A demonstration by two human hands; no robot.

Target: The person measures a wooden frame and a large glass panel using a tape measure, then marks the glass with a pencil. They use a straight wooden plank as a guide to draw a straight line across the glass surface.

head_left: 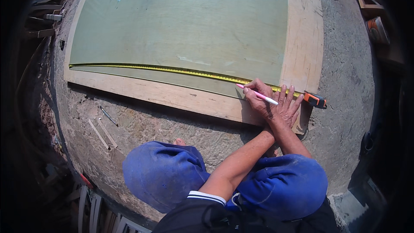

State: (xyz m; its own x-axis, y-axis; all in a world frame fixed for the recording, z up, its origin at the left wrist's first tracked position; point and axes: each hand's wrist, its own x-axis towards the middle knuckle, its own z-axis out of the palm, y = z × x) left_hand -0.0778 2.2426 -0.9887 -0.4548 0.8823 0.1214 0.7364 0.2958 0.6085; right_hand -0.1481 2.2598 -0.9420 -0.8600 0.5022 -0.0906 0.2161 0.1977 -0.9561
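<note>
A yellow tape measure (pixel 172 70) stretches across the greenish sheet (pixel 181 34) on a pale wooden board (pixel 301 26), parallel to its near edge, with its orange-and-black case (pixel 315 100) at the right. My left hand (pixel 288 110), its arm crossed beneath the other, lies with fingers spread across the tape beside the case. My right hand (pixel 261 99) grips a pink-and-white marker (pixel 269 99), whose pink end points left just below the tape.
A pen (pixel 108 115) and thin wood strips (pixel 98 134) lie on rough concrete (pixel 345 82) below the board. Stacked frames (pixel 47 0) line the left rim; an orange can-like object (pixel 376 30) is at upper right. My blue-clad knees (pixel 159 172) are at the near edge.
</note>
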